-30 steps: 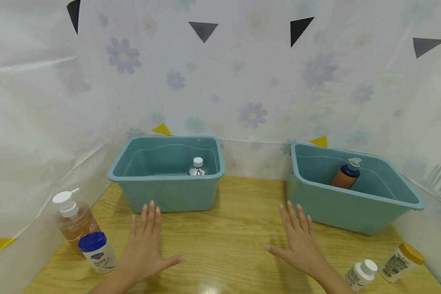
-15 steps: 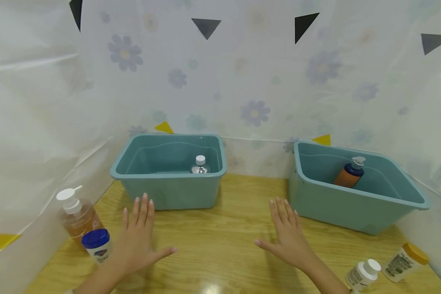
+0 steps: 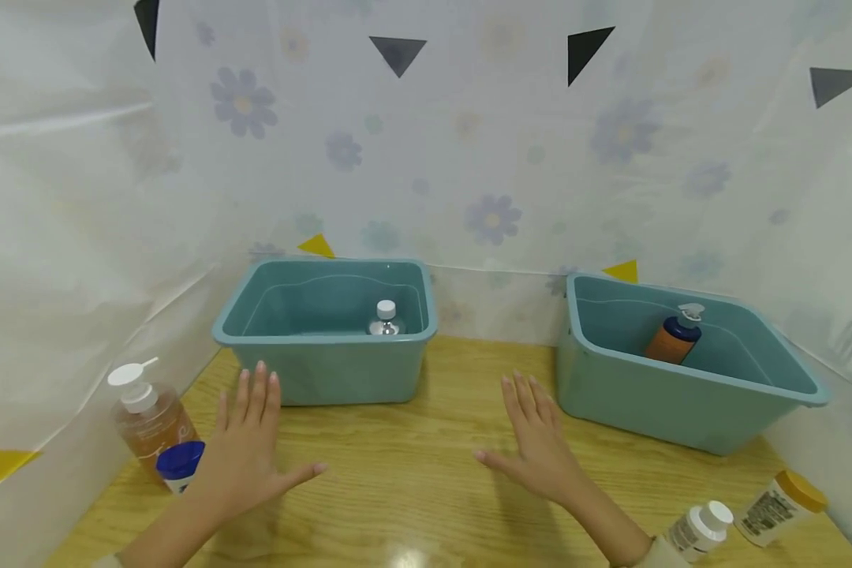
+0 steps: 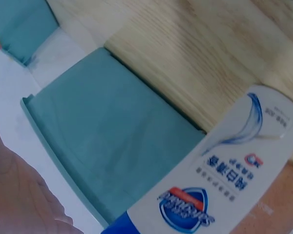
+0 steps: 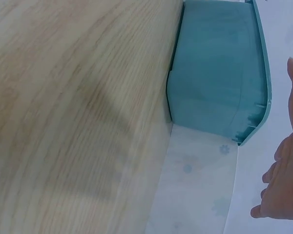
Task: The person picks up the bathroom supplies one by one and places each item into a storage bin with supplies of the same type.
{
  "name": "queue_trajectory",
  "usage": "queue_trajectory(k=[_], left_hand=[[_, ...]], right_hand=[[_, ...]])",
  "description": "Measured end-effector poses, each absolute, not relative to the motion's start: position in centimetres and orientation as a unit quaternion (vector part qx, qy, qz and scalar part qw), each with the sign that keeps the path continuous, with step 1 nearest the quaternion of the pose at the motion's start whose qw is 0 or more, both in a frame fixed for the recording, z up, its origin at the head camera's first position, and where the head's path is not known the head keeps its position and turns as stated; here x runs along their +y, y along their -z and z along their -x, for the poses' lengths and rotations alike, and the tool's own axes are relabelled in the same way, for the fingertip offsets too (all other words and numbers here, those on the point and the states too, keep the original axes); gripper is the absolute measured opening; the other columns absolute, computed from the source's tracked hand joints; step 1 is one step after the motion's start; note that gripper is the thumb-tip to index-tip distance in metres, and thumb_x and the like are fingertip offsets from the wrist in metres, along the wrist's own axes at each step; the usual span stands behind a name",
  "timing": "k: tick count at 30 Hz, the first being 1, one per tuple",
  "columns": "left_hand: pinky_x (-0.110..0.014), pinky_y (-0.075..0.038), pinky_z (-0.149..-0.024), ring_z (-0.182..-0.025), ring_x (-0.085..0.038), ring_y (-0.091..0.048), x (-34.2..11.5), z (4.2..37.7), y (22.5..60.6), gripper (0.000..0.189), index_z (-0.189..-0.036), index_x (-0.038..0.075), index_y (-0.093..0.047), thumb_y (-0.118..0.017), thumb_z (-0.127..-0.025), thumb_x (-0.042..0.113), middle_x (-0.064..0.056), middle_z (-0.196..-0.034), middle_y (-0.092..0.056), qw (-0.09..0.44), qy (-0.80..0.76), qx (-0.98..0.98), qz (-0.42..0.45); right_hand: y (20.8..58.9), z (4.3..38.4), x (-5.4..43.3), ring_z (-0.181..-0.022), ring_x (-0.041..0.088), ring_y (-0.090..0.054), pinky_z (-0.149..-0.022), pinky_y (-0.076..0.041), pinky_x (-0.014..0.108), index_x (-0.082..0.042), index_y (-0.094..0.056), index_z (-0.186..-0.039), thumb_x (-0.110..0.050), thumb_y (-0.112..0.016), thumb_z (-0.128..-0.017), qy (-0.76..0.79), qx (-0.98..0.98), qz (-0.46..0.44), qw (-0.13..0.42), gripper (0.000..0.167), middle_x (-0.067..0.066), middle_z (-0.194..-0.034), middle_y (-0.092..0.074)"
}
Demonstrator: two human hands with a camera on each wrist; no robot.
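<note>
My left hand hovers over the table with straight fingers and thumb spread, holding nothing. It partly hides a white bottle with a blue cap; the left wrist view shows that bottle's label close by. Behind the bottle stands an amber pump bottle with a white pump. Beyond the fingertips is the left teal bin, with a clear white-capped bottle inside. My right hand, also flat and holding nothing, is in front and left of the right teal bin, where an orange and dark-blue pump bottle leans.
At the right front of the wooden table stand a white bottle with a white cap and a white bottle with a yellow cap. A flower-patterned sheet hangs behind and along the sides.
Both hands have drifted left and slightly away from me, fingers still straight. The left hand now covers more of the blue-capped bottle. The view has shifted slightly; bins and bottles stay in place.
</note>
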State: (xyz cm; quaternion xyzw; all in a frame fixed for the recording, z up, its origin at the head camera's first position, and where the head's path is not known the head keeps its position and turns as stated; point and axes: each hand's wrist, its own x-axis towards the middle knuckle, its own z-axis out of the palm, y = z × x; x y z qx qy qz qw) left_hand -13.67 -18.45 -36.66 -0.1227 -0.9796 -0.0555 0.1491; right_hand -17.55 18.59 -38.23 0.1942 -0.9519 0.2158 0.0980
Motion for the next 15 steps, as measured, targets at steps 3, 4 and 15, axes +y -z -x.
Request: queue_trajectory(k=[3,4,15], left_hand=[[-0.065,-0.006,-0.109,-0.14,-0.039,0.015,-18.9,13.9,36.2,0.123,-0.146,-0.006,0.005,-0.052,-0.074,0.075,-0.024,-0.153,0.012,0.143,0.065,-0.98,0.121],[-0.065,-0.006,-0.108,-0.14,-0.039,0.016,-19.1,13.9,36.0,0.123,-0.146,-0.006,0.005,-0.052,-0.074,0.074,-0.024,-0.152,0.012,0.14,0.069,-0.98,0.119],[-0.066,0.002,-0.107,-0.138,-0.043,0.017,-20.1,14.8,35.3,0.12,-0.145,-0.011,0.004,-0.053,-0.076,0.071,-0.029,-0.151,0.012,0.142,0.097,-0.98,0.099]], right_hand=[[38.0,17.9,18.3,-0.142,0.042,0.0,-0.108,-0.005,0.065,-0.01,-0.005,-0.151,-0.054,-0.064,-0.079,-0.215,-0.95,-0.2,0.103,0.103,0.019,-0.155,-0.005],[38.0,18.0,18.2,-0.142,0.042,0.0,-0.108,-0.005,0.065,-0.01,-0.006,-0.151,-0.054,-0.064,-0.079,-0.217,-0.949,-0.202,0.105,0.103,0.02,-0.155,-0.006],[37.6,18.7,16.8,-0.143,0.039,0.001,-0.108,-0.006,0.064,-0.009,-0.008,-0.151,-0.053,-0.063,-0.08,-0.244,-0.944,-0.204,0.088,0.1,0.017,-0.156,-0.004]])
